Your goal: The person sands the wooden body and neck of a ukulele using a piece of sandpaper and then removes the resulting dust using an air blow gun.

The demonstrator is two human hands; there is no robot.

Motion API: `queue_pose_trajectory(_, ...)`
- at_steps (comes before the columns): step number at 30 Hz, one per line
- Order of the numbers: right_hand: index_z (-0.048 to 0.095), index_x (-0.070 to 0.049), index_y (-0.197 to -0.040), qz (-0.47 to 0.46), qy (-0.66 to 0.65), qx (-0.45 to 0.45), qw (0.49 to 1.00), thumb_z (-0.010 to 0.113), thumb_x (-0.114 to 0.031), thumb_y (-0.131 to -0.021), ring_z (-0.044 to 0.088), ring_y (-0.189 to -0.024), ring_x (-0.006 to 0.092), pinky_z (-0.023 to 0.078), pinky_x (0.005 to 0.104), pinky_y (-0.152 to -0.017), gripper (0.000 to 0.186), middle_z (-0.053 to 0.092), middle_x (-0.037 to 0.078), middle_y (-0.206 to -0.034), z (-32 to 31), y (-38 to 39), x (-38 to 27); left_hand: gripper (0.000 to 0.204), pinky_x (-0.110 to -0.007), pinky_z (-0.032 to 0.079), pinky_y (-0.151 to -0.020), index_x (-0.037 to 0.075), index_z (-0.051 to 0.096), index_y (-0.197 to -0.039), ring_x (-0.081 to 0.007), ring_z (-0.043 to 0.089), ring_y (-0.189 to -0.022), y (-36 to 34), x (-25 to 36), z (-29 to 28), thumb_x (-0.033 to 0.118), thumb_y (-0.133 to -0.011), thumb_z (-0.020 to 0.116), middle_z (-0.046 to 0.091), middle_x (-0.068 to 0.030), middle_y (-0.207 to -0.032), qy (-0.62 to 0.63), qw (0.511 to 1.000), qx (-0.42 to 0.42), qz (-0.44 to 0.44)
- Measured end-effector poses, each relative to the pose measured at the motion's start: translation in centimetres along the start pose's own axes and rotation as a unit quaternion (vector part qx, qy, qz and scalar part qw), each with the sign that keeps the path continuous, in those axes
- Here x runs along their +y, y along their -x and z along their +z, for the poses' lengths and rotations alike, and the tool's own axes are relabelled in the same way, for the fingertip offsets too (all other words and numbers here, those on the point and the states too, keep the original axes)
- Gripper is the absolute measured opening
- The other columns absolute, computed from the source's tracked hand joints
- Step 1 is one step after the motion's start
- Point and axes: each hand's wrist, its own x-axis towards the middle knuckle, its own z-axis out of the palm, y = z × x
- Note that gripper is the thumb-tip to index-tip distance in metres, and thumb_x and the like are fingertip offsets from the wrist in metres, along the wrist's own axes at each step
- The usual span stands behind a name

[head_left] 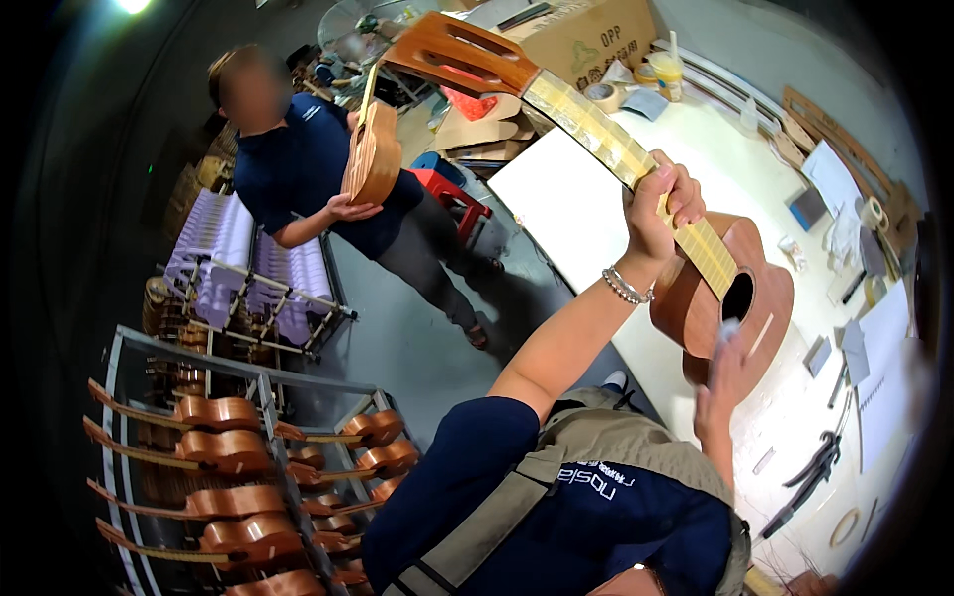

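Observation:
An unfinished brown wooden ukulele (pixel 686 298) leans at a slant over the white workbench, its slotted headstock (pixel 462 55) pointing to the upper left. Pale yellow tape seems to cover the fretboard. My left hand (pixel 668 204) is wrapped round the neck just above the body. Beside the lower part of the body, close to the soundhole, is my right hand (pixel 717 387). Motion smears its fingers, and a pale bluish patch shows at their tips, too blurred to name. The bridge area has a light strip on it.
The white bench (pixel 556 189) bears a tape roll (pixel 602 94), a cup (pixel 668 77), papers (pixel 882 343) and a black clamp (pixel 810 477). A cardboard box (pixel 586 45) stands behind. Left, a co-worker (pixel 308 169) holds another ukulele (pixel 378 159). Racks of ukuleles (pixel 229 452) fill the lower left.

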Motion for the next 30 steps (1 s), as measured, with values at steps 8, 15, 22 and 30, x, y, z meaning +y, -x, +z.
queue_pose_trajectory(8,0.020,-0.004,-0.144,0.145,0.016,0.015,0.989,0.004,-0.062,-0.090,0.013,-0.140,0.0314,-0.008,0.0515,-0.108,0.081,0.019,0.016,-0.150,0.8,1.7,-2.2,0.024,-0.026,0.032,-0.046,0.013,0.031,-0.067,-0.0103,0.029,-0.042,0.1,0.0,-1.3,0.025,-0.085,0.043,0.029,0.0013,-0.051,0.008,0.999,0.038,-0.001)
queue_pose_trajectory(15,0.021,-0.007,-0.145,0.326,0.174,-0.019,0.929,0.016,-0.049,-0.096,0.023,-0.137,0.0313,0.004,0.0524,-0.109,0.064,0.021,0.013,-0.150,-0.3,11.5,6.3,0.031,-0.025,0.033,-0.047,0.013,0.033,-0.069,-0.0091,0.033,-0.044,-1.7,0.6,0.6,0.030,-0.086,0.052,0.032,0.0011,-0.054,0.023,0.997,-0.066,0.043)
queue_pose_trajectory(22,0.024,-0.005,-0.143,0.091,0.047,0.118,0.988,0.042,-0.012,-0.095,0.037,-0.127,0.0309,0.034,0.0378,-0.102,0.052,0.025,0.013,-0.148,-12.5,-9.1,-4.5,0.025,-0.027,0.047,-0.053,0.003,0.055,-0.080,-0.0118,0.055,-0.059,-3.3,-0.1,4.6,0.026,-0.088,0.061,0.056,-0.0035,-0.067,0.006,0.964,-0.243,-0.107)
queue_pose_trajectory(30,0.031,-0.007,-0.137,0.207,0.104,-0.291,0.928,0.057,-0.014,-0.085,0.017,-0.132,0.0419,0.021,0.0446,-0.109,0.059,0.027,0.021,-0.141,-12.8,-16.7,-6.3,0.020,-0.020,0.039,-0.052,0.002,0.055,-0.076,-0.0045,0.048,-0.059,0.2,0.9,8.4,0.017,-0.080,0.067,0.052,0.0009,-0.065,-0.074,0.941,-0.306,-0.121)
